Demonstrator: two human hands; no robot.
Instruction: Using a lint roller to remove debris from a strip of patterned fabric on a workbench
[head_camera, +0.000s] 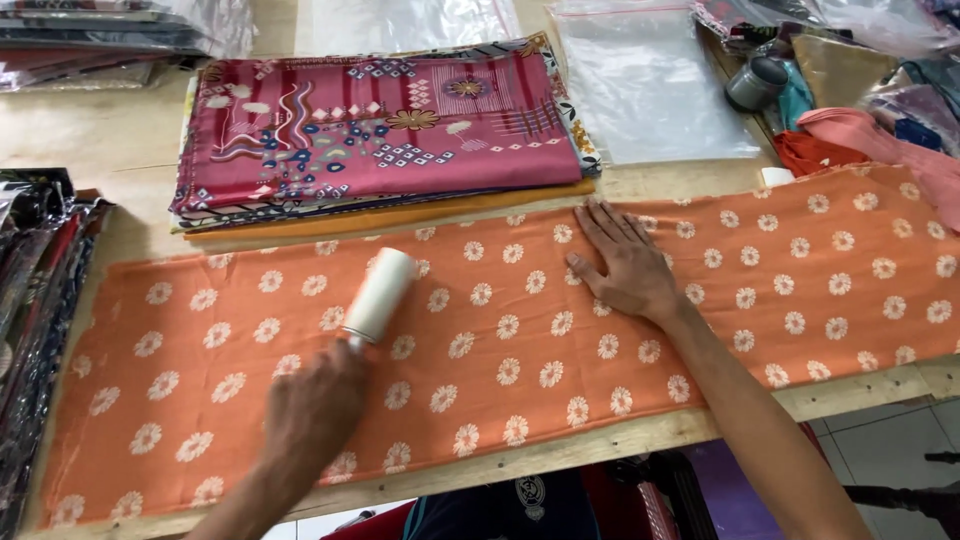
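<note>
Head view looks down on my wooden table (120, 150), and the biggest thing on it is the long orange cloth (500, 340) with white flowers, spread flat from the left edge across to the right, its near edge lying along the front of the table. Behind it sits a stack of folded patterned cloths (380, 130), a magenta one on top, its front edge just beside the far edge of the orange cloth. Further back lie clear plastic bags (650, 85), and to the far right a heap of loose fabrics (860, 130) in pink, teal and rust. On the left a pile of wrapped cloths (40, 260) overlaps the table side.

My right hand (625, 265) lies open and flat on the orange cloth, fingers spread, pressing it down near the middle of its far edge. My left hand (315, 410) is closed around the handle of a lint roller (380, 295), whose white drum rests on the cloth left of centre (the handle itself is hidden inside my fist).

Judging by where the roller sits, I am partway along the cloth. I cannot tell from the surface which stretch is already rolled; both the left end and the long right end look alike, so much may remain.
</note>
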